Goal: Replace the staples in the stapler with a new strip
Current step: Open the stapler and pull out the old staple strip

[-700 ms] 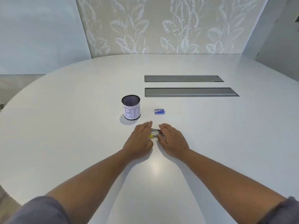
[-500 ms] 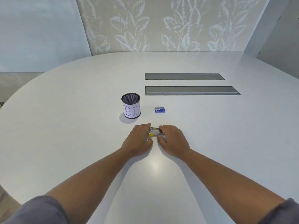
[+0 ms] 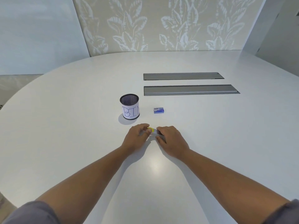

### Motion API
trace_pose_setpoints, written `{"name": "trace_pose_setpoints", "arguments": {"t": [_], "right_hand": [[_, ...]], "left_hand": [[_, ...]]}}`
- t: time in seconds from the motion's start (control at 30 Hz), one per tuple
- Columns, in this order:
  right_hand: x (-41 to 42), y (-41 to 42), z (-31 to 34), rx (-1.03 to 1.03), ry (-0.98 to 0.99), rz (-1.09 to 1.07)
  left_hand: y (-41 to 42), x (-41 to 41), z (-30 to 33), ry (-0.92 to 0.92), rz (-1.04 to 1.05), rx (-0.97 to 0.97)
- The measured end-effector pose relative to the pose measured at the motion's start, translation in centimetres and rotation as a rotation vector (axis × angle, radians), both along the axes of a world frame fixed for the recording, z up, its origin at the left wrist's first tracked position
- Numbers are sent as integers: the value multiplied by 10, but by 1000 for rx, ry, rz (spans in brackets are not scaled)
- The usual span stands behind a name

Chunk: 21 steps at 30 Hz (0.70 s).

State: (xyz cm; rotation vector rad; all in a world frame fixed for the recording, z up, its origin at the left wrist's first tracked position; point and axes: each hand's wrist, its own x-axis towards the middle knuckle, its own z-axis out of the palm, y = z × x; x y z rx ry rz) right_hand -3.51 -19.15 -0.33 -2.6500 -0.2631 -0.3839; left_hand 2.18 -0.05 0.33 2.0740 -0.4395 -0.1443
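A small stapler (image 3: pixel 152 131) with a yellow end and a metal body lies between my two hands on the white table (image 3: pixel 64 126). My left hand (image 3: pixel 137 138) pinches its yellow left end with curled fingers. My right hand (image 3: pixel 172 139) grips the right part, and most of the stapler is hidden under the fingers. A small blue box of staples (image 3: pixel 159 110) lies a little beyond the hands, untouched.
A black mesh cup (image 3: pixel 129 106) with a paper label reading BIN stands beyond the left hand. Two grey cable hatches (image 3: pixel 191 90) are set into the tabletop further back. A leaf-patterned wall panel rises behind the table.
Both hands have closed in on the stapler. The left hand's fingers, flat on the table before, now curl round the yellow end, which looks slightly raised.
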Motion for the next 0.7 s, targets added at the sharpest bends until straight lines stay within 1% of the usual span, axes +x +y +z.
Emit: {"name": "trace_pose_setpoints", "arguments": {"t": [0.13, 0.23, 0.27, 0.33, 0.4, 0.53, 0.7], "right_hand": [[2, 2, 6, 109, 39, -3], [6, 9, 13, 266, 107, -10], [7, 12, 15, 330, 129, -14], [7, 17, 16, 440, 147, -24], [6, 19, 14, 494, 127, -33], [4, 19, 8, 523, 92, -31], [8, 18, 8, 551, 118, -34]], "left_hand": [[-8, 0, 8, 105, 28, -113], [-17, 3, 14, 212, 128, -264], [-19, 5, 15, 217, 154, -278], [-23, 7, 18, 216, 175, -247], [-25, 8, 20, 260, 155, -226], [-28, 8, 20, 291, 90, -132], [-31, 5, 16, 268, 56, -93]]}}
